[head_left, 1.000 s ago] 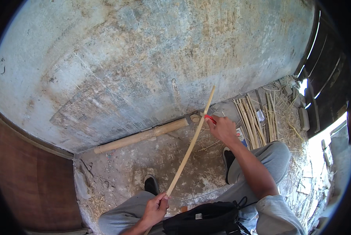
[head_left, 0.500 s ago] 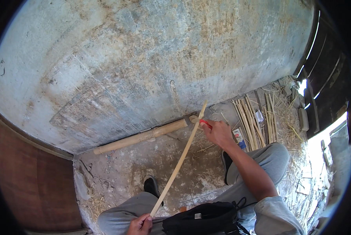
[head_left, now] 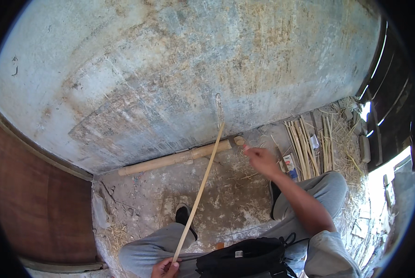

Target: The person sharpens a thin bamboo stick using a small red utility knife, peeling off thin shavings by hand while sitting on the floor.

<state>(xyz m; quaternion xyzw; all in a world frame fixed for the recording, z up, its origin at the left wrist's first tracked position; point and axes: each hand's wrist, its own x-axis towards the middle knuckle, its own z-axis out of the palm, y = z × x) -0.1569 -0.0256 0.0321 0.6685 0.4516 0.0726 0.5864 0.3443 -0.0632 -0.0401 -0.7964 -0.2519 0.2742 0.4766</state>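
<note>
My left hand (head_left: pixel 165 268) grips the near end of a long thin bamboo strip (head_left: pixel 199 190) at the bottom edge, over my lap. The strip rises away from me, its far tip against the grey wall. My right hand (head_left: pixel 261 160) is stretched out to the right of the strip, apart from it, and blurred. A small red-handled tool (head_left: pixel 246 148) shows at its fingertips. A thick bamboo pole (head_left: pixel 175 158) lies on the floor along the foot of the wall.
A worn grey concrete wall (head_left: pixel 179 69) fills the upper view. Several split bamboo strips (head_left: pixel 304 143) and dry shavings lie at the right. A black bag (head_left: pixel 242 259) sits on my lap. A brown panel (head_left: pixel 36 199) stands at the left, a dark wooden gate (head_left: pixel 392 97) at the right.
The left hand has drawn the strip down and to the left toward my lap. My right hand, which worked at the strip with the red tool, has come off it.
</note>
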